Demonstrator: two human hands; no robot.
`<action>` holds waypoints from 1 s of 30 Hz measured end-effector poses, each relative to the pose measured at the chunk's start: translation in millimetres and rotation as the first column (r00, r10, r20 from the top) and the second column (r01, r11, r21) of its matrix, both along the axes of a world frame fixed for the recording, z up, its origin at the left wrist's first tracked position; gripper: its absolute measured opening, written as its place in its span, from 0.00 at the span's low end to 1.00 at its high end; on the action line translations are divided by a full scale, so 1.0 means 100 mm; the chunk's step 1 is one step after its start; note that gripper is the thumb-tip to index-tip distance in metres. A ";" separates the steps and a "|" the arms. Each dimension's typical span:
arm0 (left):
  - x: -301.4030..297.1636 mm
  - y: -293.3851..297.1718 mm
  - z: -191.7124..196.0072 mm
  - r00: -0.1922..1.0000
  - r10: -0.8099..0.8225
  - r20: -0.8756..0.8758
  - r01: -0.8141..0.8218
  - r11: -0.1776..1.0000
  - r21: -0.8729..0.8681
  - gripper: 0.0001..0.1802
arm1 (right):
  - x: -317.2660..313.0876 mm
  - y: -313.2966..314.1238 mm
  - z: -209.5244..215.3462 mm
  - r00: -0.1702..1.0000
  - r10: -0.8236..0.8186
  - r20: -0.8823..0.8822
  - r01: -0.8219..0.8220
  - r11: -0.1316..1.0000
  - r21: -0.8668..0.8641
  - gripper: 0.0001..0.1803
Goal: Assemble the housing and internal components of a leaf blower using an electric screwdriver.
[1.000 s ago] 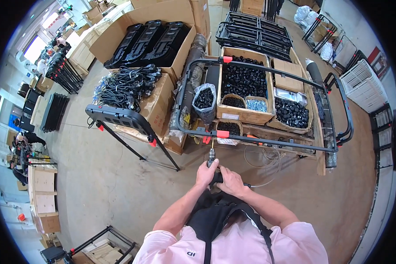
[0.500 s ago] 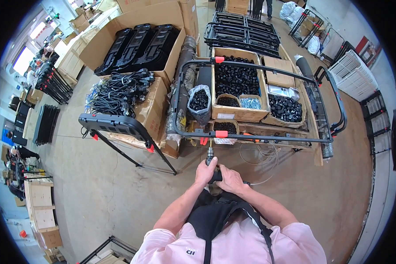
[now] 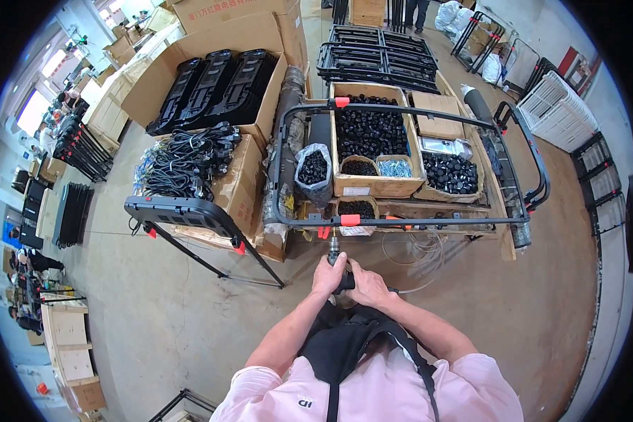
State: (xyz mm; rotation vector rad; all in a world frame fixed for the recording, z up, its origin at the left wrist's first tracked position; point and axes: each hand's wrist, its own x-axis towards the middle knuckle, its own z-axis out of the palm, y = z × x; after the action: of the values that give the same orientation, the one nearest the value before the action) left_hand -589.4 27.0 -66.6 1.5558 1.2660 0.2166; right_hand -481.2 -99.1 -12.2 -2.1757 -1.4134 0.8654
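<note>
A power drill with a silver chuck (image 3: pixel 334 245) is held upright in the picture, its bit pointing away from me at the near bar of a black tubular frame (image 3: pixel 429 221). My left hand (image 3: pixel 328 274) is closed around the drill's front body, just behind the chuck. Around the dark rear part of the tool my right hand (image 3: pixel 368 284) is wrapped, with most of the handle hidden. The bit's tip meets the bar beside a red clip (image 3: pixel 349 220); whether it touches cannot be made out. Another red clip (image 3: pixel 341 102) sits on the far bar.
Under the frame stand a wooden box of black caps (image 3: pixel 369 130), a bag of black parts (image 3: pixel 313 171) and a tub of black screws (image 3: pixel 356 209). Black cables (image 3: pixel 186 162) lie on a carton at left. A thin hose (image 3: pixel 418 285) loops below the pallet. A panelled stand (image 3: pixel 183 204) is left.
The view has tipped slightly, so the frame and boxes sit a little left and the near bar a little lower. Both hands keep their hold on the drill.
</note>
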 end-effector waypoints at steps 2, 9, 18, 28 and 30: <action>0.00 0.04 -0.04 1.000 0.006 -0.019 -0.006 1.000 0.006 0.34 | -0.01 0.04 0.07 1.000 0.004 -0.012 -0.004 1.000 -0.014 0.51; 0.02 0.07 0.04 0.999 -0.026 -0.026 0.025 0.999 -0.034 0.36 | 0.01 0.03 -0.02 0.995 0.104 0.006 -0.104 0.991 0.084 0.34; -0.06 0.01 -0.01 1.000 -0.028 -0.013 0.027 0.997 -0.069 0.41 | -0.09 -0.03 -0.12 0.994 0.095 0.048 -0.100 0.987 0.128 0.29; -0.11 -0.10 -0.03 1.000 -0.025 0.009 0.025 0.999 -0.033 0.35 | -0.11 -0.12 -0.11 0.995 0.094 0.037 -0.098 0.988 0.123 0.29; -0.13 -0.13 -0.05 0.999 -0.040 0.018 0.040 0.998 -0.046 0.37 | -0.09 -0.15 -0.09 0.991 0.130 0.021 -0.131 0.988 0.081 0.34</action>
State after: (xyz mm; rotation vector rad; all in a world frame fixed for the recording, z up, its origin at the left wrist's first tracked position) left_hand -602.3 14.0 -71.2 1.5352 1.2178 0.1731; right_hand -490.2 -113.6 -21.1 -2.0523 -1.5856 0.8218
